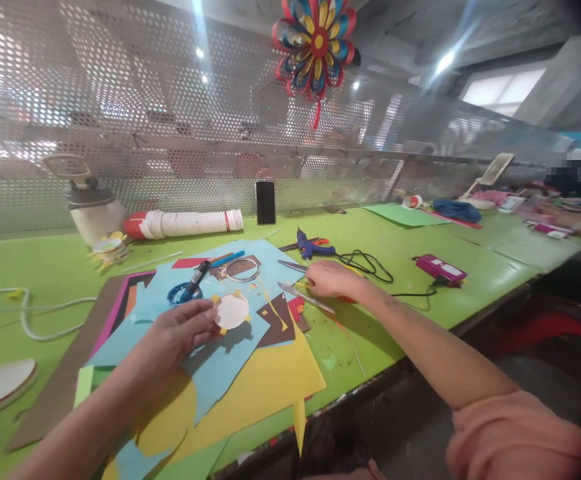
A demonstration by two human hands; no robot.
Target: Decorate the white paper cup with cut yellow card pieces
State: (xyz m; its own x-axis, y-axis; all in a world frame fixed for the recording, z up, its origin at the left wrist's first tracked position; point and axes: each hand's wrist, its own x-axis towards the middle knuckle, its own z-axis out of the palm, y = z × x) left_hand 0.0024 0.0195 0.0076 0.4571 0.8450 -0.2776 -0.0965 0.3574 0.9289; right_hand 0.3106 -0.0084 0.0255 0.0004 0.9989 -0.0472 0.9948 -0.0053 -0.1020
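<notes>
My left hand [183,330] is closed, pinching a white round paper disc [233,311] with small yellow tabs round its rim, held above a blue paper sheet [230,367]. My right hand [333,279] is down at the table with its fingers curled round the scissors [306,298]. Their metal blades point left, spread apart; the handles are partly hidden by the hand. Between the hands lie brown paper scraps [279,319] and yellow snippets. Just beyond the left hand, a black marker [199,277] leans in a blue roll of tape [175,293].
A blue glue gun [313,245] with a black cable lies behind the right hand. A purple box [440,269] is further right. A white paper-cup tube [185,225], a flask [95,210] and a dark phone-like slab [265,203] stand along the mesh partition. Yellow paper [270,373] reaches the table edge.
</notes>
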